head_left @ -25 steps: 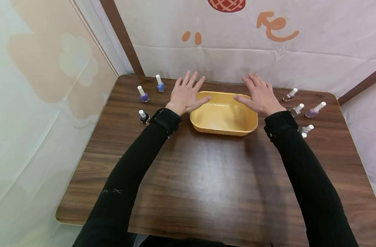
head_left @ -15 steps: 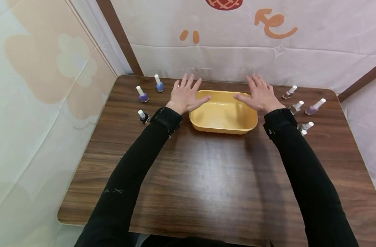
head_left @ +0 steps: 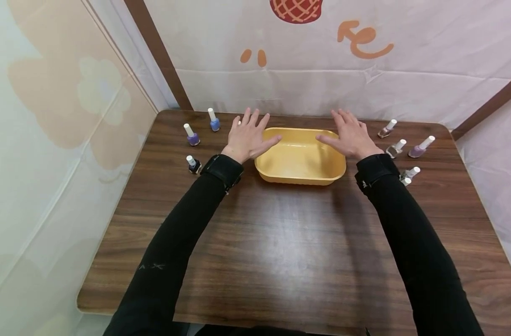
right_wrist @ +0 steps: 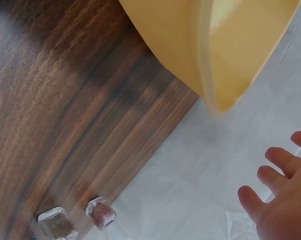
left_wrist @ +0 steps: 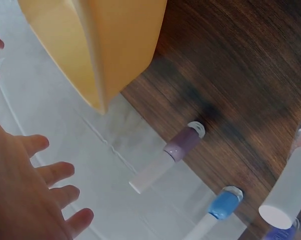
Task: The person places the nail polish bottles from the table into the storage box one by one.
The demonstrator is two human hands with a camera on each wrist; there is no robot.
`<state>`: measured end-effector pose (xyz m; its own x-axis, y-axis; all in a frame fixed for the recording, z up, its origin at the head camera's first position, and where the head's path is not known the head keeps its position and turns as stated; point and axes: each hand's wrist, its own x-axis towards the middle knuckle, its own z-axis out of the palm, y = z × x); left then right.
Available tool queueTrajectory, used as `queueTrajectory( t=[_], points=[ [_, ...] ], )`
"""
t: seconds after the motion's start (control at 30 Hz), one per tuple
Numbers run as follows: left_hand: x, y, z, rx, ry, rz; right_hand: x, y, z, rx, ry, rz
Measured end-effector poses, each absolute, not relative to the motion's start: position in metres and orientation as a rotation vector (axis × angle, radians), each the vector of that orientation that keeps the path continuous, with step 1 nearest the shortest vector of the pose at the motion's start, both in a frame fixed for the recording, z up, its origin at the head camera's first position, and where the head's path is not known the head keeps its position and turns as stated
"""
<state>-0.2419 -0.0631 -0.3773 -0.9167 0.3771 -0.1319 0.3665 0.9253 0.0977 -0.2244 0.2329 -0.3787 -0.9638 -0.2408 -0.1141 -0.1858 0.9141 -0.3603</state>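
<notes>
A yellow rectangular plastic tub (head_left: 299,180) stands near the back of the wooden table, with nothing in it. My left hand (head_left: 246,140) is spread above its left end, thumb pointing inward. Mirroring that, my right hand (head_left: 351,137) is held over the right end with its fingers straight. Neither hand holds anything. In the left wrist view, a mauve nail polish bottle (left_wrist: 184,142) stands beyond the left fingers; the hand mostly hides it in the head view. A reddish glittery nail polish bottle (right_wrist: 101,214) shows below the tub in the right wrist view.
Left of the tub stand blue (head_left: 214,124), purple (head_left: 193,138) and black (head_left: 194,167) nail polish bottles with white caps. Several more are on the right, including a lilac bottle (head_left: 417,151) and a clear bottle (head_left: 394,150). A pale printed curtain (head_left: 305,88) hangs behind the table.
The head view has shifted slightly, so the whole scene sits a little lower and further left. Both hands keep their open pose over the tub's ends.
</notes>
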Motion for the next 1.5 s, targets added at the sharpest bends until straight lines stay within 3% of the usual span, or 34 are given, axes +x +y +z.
queueTrajectory(
  t=[0.23,0.43,0.8,1.03,1.5],
  points=[
    [-0.237,-0.066,-0.375,0.546,2.964,0.137,-0.214,0.233,-0.373,-0.359,2.994,-0.643],
    [-0.221,-0.066,-0.379,0.487,3.096,0.346,-0.196,0.231,-0.38,-0.309,3.088,-1.004],
    [-0.182,-0.067,-0.404,0.395,3.015,1.007,-0.169,0.235,-0.411,0.35,2.755,-1.782],
    [-0.164,-0.064,-0.43,0.114,2.91,1.318,-0.16,0.238,-0.436,0.657,2.203,-2.129],
    [-0.162,-0.067,-0.461,-0.04,2.609,1.582,-0.151,0.229,-0.457,0.688,2.014,-2.203]
  ],
)
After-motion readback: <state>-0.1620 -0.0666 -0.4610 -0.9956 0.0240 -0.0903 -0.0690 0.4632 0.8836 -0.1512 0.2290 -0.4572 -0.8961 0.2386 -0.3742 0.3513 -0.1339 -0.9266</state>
